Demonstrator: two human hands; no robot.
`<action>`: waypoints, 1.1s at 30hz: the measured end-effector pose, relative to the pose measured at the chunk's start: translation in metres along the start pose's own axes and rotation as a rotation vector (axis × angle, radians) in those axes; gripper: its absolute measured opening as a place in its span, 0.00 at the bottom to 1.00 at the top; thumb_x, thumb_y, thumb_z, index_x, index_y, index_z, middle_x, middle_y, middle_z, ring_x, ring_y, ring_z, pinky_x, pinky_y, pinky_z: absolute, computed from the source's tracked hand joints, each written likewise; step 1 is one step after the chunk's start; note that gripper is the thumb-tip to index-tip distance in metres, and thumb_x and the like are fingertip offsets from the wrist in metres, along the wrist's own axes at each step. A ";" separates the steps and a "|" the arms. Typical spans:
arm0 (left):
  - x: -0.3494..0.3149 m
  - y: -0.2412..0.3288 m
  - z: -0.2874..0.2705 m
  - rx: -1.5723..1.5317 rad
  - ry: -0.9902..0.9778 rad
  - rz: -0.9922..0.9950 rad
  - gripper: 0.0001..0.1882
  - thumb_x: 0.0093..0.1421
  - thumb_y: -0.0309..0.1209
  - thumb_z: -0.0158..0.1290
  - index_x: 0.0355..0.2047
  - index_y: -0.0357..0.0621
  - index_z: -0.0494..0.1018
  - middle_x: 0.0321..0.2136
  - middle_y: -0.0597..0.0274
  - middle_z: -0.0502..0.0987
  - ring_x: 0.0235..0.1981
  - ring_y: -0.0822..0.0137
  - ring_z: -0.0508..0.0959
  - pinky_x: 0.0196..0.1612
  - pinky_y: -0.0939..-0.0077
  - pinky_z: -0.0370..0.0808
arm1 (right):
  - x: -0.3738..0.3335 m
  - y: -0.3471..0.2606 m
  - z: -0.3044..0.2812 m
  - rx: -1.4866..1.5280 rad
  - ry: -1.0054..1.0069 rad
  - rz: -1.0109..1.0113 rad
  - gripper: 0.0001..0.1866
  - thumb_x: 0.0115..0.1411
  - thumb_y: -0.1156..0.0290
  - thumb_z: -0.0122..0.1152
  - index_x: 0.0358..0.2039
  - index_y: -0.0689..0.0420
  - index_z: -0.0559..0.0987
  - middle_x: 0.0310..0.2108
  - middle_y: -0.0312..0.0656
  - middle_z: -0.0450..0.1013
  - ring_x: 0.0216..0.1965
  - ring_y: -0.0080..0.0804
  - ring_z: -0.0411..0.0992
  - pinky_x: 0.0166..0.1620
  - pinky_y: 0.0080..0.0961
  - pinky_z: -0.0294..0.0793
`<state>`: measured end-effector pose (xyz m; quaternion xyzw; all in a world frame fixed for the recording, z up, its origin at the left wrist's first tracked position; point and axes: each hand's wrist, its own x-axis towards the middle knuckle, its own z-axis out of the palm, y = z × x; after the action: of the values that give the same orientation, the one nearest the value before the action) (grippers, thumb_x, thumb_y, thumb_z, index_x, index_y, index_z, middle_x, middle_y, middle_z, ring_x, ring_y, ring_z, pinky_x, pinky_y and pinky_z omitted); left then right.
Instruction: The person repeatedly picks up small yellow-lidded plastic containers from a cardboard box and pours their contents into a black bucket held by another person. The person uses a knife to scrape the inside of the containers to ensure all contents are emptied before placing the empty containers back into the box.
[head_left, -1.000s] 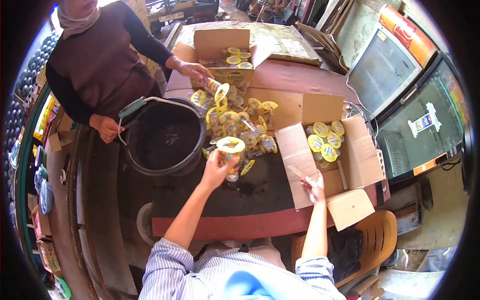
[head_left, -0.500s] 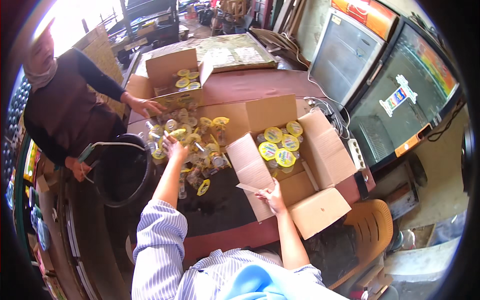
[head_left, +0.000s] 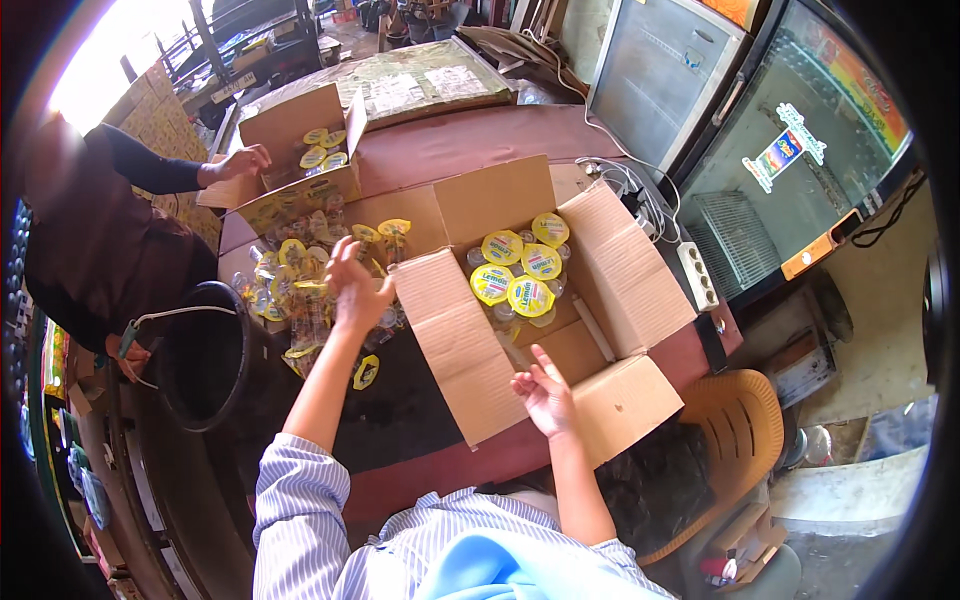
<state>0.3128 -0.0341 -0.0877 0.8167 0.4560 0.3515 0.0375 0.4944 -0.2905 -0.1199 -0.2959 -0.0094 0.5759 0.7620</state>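
Observation:
My left hand [head_left: 355, 290] is held over the near edge of a pile of clear plastic cups [head_left: 300, 265] with torn yellow lids, fingers spread and nothing seen in them. On the right, an open cardboard box [head_left: 455, 345] holds several clear cups with round yellow lids [head_left: 541, 262], grouped toward its far left corner. My right hand [head_left: 547, 395] is at the near side of this box, palm up, fingers apart, apparently bare. A single yellow-lidded cup [head_left: 366, 373] lies on the black tabletop mat below the pile.
A co-worker at the left has one hand [head_left: 235, 165] by a second box [head_left: 300, 200] of yellow-lidded cups. The other hand is at the handle of a black bucket [head_left: 205, 350]. A power strip [head_left: 698, 277] and cables lie to the right, beside glass-door fridges [head_left: 790, 160]. An orange chair [head_left: 740, 420] stands near right.
My right hand has let go of a thin pale strip at the box's near side. My left hand has risen off the pile. The co-worker's hand moved from the cups to the far box.

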 end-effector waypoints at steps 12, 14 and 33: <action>-0.004 0.173 0.107 0.042 -0.654 0.582 0.38 0.32 0.42 0.59 0.46 0.42 0.61 0.44 0.55 0.61 0.49 0.58 0.57 0.50 0.64 0.53 | -0.047 -0.073 -0.037 0.062 0.038 -0.312 0.27 0.54 0.72 0.51 0.54 0.55 0.57 0.24 0.34 0.65 0.29 0.23 0.66 0.40 0.25 0.68; -0.014 0.180 0.138 0.168 -0.581 0.678 0.40 0.31 0.42 0.59 0.46 0.42 0.61 0.44 0.54 0.60 0.49 0.60 0.57 0.50 0.66 0.52 | -0.054 -0.080 -0.040 0.048 0.076 -0.324 0.26 0.54 0.72 0.51 0.54 0.55 0.58 0.24 0.33 0.66 0.28 0.22 0.66 0.39 0.24 0.68; 0.000 0.200 0.140 -0.226 -0.611 0.791 0.19 0.44 0.31 0.55 0.36 0.41 0.63 0.35 0.58 0.67 0.40 0.61 0.68 0.43 0.69 0.64 | -0.054 -0.088 -0.067 0.101 0.086 -0.293 0.24 0.54 0.73 0.50 0.52 0.56 0.60 0.24 0.34 0.65 0.29 0.23 0.65 0.39 0.24 0.68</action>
<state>0.5413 -0.1144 -0.1165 0.9832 0.0395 0.1309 0.1212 0.5765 -0.3821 -0.1174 -0.2772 0.0089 0.4452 0.8514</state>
